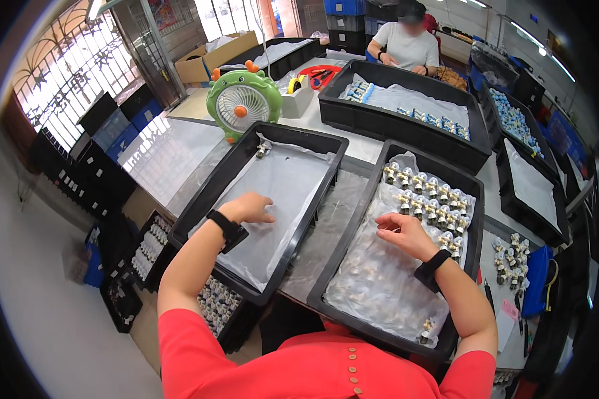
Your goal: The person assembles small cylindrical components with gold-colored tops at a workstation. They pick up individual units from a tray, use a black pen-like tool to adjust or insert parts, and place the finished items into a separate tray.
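Note:
My left hand (pixel 249 207) is over the left black tray (pixel 207 178), above its white sheet (pixel 266 183). Its fingers are loosely apart, and nothing shows in them. One small figurine (pixel 263 149) stands in that tray's far corner. Over the right black tray (pixel 343 256) is my right hand (pixel 406 234), its fingers slightly bent and apart, with no object visible in them. Just beyond it stand rows of small white-and-gold figurines (pixel 431 188) with dark bases. Through the thin white sheet (pixel 373 276) nearer me, more shapes show faintly. A single figurine (pixel 426 328) stands at the near right corner.
A green fan (pixel 243 103) and a tape dispenser (pixel 298 96) stand beyond the left tray. A large black tray (pixel 406 130) holds blue-and-white pieces. More figurines (pixel 510 259) sit on the table at right, beside a blue pouch (pixel 539 282). A person (pixel 406 46) works across the table.

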`<state>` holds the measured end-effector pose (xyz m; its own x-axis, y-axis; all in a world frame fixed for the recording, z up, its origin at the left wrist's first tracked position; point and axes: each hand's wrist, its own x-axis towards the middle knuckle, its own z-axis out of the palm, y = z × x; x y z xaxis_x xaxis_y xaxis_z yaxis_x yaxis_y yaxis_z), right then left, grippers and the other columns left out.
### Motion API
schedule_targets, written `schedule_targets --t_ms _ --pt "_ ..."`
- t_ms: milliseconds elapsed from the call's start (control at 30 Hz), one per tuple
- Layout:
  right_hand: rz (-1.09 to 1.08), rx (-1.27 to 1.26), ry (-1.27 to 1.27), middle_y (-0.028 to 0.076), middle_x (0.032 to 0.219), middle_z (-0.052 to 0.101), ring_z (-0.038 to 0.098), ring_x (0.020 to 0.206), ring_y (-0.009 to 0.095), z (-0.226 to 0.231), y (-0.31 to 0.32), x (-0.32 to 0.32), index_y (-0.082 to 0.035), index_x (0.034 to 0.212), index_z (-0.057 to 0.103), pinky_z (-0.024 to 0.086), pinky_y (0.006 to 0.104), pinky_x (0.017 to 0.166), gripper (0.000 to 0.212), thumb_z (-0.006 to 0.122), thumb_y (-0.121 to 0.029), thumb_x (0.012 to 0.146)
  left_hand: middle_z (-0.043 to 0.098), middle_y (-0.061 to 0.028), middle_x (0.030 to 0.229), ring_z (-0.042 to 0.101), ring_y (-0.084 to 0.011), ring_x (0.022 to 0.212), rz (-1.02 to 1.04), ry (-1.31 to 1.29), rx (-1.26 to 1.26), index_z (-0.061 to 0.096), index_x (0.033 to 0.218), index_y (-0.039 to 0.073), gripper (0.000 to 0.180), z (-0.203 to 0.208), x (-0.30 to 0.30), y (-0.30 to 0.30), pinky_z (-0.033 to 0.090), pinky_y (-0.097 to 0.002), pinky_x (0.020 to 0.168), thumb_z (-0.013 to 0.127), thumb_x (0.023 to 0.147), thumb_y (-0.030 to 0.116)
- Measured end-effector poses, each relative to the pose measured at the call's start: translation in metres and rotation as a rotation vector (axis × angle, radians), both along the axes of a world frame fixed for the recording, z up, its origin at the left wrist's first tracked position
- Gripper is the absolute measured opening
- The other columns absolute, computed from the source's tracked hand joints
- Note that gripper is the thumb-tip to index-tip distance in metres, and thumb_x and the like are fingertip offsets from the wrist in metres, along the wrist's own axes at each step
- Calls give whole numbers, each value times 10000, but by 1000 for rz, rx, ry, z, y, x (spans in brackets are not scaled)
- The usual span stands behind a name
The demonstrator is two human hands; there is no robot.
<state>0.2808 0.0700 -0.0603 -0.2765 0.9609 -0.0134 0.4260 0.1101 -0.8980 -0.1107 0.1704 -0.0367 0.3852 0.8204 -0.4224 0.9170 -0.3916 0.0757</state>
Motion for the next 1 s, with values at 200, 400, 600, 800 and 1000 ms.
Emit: schedule_targets --t_ms 200,400,600,800,1000 --pt "-9 13 -11 94 891 682 633 811 156 -10 1 7 -1 1064 653 512 285 752 316 672 -191 813 645 -150 1008 631 -299 896 -344 -814 526 593 1151 20 411 109 87 -103 503 -344 770 717 763 69" --pt "8 2 20 108 908 681 640 845 167 -6 3 0 5 1075 642 508 291 775 329 668 -192 813 634 -219 944 636 -334 752 -1183 -1952 589 656 840 16 42 132 116 -203 526 -399 645 646 830 55" --pt "-23 -47 -9 99 921 682 640 845 162 -8 0 1 0 1081 641 508 289 775 329 670 -200 822 528 22 1125 551 -140 1039 -561 -2185 -363 618 1032 131 151 190 116 -248 487 -341 877 595 895 71" --pt "-13 -78 -28 90 927 684 637 838 151 -2 0 0 -12 1085 649 508 287 773 320 679 -194 824 532 23 1123 553 -152 1037 -706 -2252 -486 625 1045 150 170 195 133 -244 485 -347 872 606 890 83" --pt "3 -61 -16 87 908 685 637 827 153 -5 1 1 -10 1078 651 505 288 771 312 677 -193 827 537 23 1121 555 -164 1035 -754 -2252 -486 633 1059 169 190 190 137 -243 482 -353 866 617 885 95"
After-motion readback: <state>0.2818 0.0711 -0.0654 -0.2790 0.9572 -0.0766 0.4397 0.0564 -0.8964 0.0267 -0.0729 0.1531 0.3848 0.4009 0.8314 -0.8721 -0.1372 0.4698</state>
